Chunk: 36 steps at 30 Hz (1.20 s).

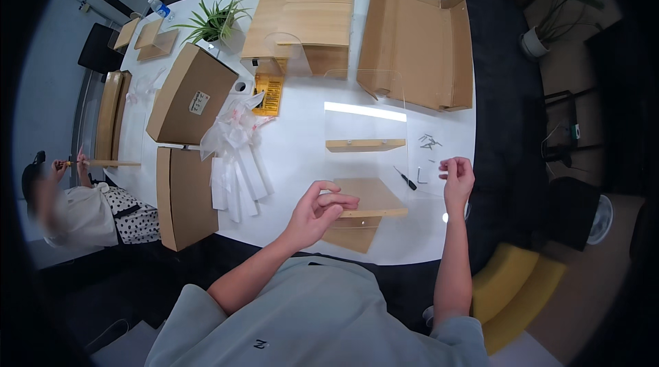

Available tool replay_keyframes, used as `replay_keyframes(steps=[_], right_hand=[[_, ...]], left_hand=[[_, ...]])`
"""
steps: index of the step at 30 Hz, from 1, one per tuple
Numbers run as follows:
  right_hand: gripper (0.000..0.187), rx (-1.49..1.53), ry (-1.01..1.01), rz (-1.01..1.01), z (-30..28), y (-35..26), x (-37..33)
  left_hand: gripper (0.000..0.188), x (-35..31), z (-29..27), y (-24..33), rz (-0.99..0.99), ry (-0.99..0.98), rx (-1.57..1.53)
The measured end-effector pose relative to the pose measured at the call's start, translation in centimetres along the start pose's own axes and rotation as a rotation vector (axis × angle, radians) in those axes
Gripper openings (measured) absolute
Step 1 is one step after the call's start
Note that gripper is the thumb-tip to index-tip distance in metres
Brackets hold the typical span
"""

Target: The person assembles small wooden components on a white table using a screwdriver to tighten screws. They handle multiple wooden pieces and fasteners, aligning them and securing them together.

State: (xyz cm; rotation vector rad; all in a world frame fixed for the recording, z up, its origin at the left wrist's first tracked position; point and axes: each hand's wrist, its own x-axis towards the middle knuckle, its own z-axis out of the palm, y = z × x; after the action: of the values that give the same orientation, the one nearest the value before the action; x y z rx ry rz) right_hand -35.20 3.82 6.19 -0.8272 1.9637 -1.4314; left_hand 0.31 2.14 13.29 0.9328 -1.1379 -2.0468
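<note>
My left hand hovers with curled fingers over a light wooden panel lying on the white table, fingertips at its front edge strip; whether it pinches anything is hidden. My right hand is raised at the table's right edge, fingers pinched on a small white piece. A narrow wooden strip sits under a clear acrylic sheet. A small black screwdriver and several dark screws lie between the hands.
An open flat cardboard box and stacked wooden boards lie at the far side. Two closed cardboard boxes, plastic bags, white strips and a potted plant are on the left. Another person sits at the left.
</note>
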Motion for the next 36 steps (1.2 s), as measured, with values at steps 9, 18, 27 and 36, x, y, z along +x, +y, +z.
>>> replay_keyframes(steps=[9, 18, 27, 36], right_hand=[[0.009, -0.026, -0.339, 0.074, 0.4, -15.0, -12.9], [0.013, -0.064, -0.541, -0.037, 5.8, -15.6, -17.1], [0.012, -0.537, -0.561, -0.433, 7.7, -16.2, -17.1], [0.01, -0.76, -0.559, -0.692, 8.4, -16.8, -17.3]], left_hand=[[0.023, 1.2, 0.0, -0.8, 0.067, -0.034, -0.092], [0.022, 1.1, 0.1, -1.1, 0.125, -0.039, -0.129], [0.023, 0.8, 0.3, -2.0, 0.16, -0.032, -0.127], [0.023, 0.8, 0.2, -2.4, 0.187, -0.024, -0.101]])
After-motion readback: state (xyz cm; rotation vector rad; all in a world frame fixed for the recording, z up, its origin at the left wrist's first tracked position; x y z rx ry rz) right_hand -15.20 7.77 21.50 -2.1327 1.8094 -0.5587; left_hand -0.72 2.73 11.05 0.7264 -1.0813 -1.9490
